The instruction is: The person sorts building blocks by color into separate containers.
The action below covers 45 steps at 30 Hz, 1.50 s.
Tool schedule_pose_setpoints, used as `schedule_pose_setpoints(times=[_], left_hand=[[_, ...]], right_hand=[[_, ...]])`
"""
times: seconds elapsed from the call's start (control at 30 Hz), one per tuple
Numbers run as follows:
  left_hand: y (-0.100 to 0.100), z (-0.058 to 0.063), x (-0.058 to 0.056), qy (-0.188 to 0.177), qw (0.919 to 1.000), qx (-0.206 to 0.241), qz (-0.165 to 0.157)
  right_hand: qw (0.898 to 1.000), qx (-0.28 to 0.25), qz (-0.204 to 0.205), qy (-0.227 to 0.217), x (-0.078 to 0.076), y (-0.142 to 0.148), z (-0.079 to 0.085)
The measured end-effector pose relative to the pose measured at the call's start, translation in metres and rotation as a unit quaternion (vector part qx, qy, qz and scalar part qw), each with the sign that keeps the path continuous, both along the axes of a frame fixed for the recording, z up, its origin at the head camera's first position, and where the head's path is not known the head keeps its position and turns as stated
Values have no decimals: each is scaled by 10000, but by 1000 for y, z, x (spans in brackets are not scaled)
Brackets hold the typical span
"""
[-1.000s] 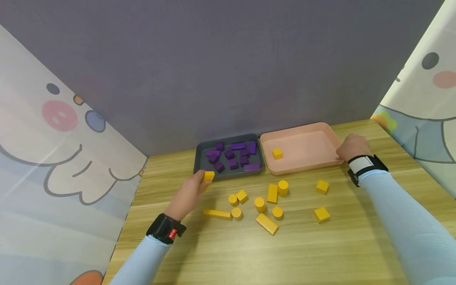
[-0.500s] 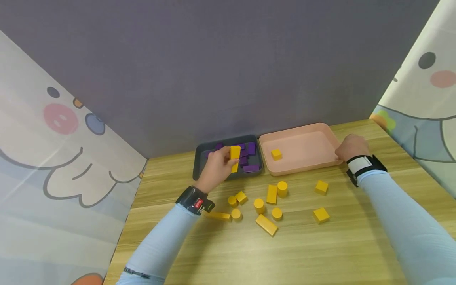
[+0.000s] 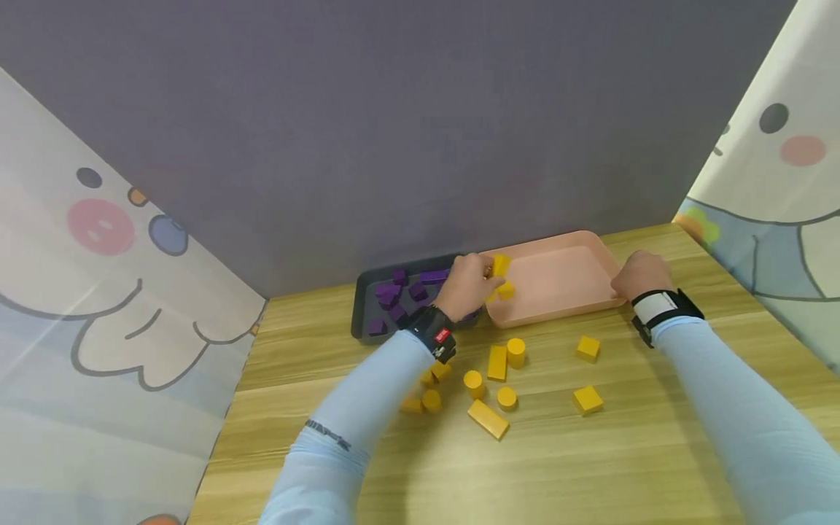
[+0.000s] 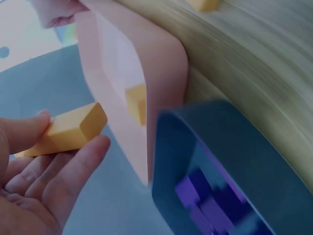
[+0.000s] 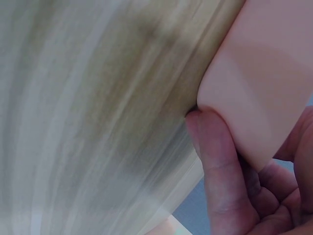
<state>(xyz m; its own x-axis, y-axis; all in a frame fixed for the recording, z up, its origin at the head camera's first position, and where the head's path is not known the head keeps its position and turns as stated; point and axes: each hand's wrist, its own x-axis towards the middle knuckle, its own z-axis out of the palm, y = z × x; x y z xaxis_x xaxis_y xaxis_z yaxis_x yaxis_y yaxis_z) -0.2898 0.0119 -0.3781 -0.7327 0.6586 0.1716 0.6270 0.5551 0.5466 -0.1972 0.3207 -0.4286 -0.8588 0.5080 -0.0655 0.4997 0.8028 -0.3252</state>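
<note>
My left hand point(image 3: 461, 286) pinches a yellow rectangular block point(image 4: 68, 129) between thumb and fingers. It holds the block over the left end of the pink tray point(image 3: 558, 277). Inside that tray lies a yellow cube point(image 3: 506, 290), close to the held block in the head view. At the tray's right front corner, my right hand point(image 3: 642, 275) grips the wall. The right wrist view shows a finger point(image 5: 217, 147) low against the tray's outer corner, with other fingers curled behind. Part of the dark grey tray point(image 3: 359, 310) is hidden beneath my left hand and wrist.
Several purple blocks point(image 3: 389, 294) lie in the dark grey tray, left of the pink one. Yellow cylinders point(image 3: 474, 383), bars point(image 3: 488, 419) and cubes point(image 3: 588, 400) are scattered over the wooden table point(image 3: 525, 481) in front. A grey panel point(image 3: 420, 131) rises behind the trays.
My left hand has carried the yellow block rightward, from the dark tray's left front corner across it to the pink tray. My right hand has stayed at the pink tray's corner.
</note>
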Motion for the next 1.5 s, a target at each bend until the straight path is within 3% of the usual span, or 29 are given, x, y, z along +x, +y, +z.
schedule_pose_setpoints(times=[0.23, 0.5, 0.7, 0.97, 1.2, 1.5], left_hand=[[44, -15, 0, 702, 9891, -1293, -97], [52, -33, 1, 453, 9880, -1441, -333], [50, -31, 3, 292, 9818, -1818, -470], [50, -36, 2, -49, 9833, -1732, -551], [44, -37, 0, 405, 9843, -1685, -345], [27, -21, 4, 705, 9855, -1529, -183]], right_hand=[[10000, 41, 46, 30, 0, -3, 2], [9997, -180, -105, -134, -3, -2, 1], [9997, -195, -124, -122, -3, -2, 1], [9995, -281, -167, -47, -2, -2, -1], [9994, -295, -167, -57, -2, -4, 2], [9992, -368, -121, -90, -1, -5, 4]])
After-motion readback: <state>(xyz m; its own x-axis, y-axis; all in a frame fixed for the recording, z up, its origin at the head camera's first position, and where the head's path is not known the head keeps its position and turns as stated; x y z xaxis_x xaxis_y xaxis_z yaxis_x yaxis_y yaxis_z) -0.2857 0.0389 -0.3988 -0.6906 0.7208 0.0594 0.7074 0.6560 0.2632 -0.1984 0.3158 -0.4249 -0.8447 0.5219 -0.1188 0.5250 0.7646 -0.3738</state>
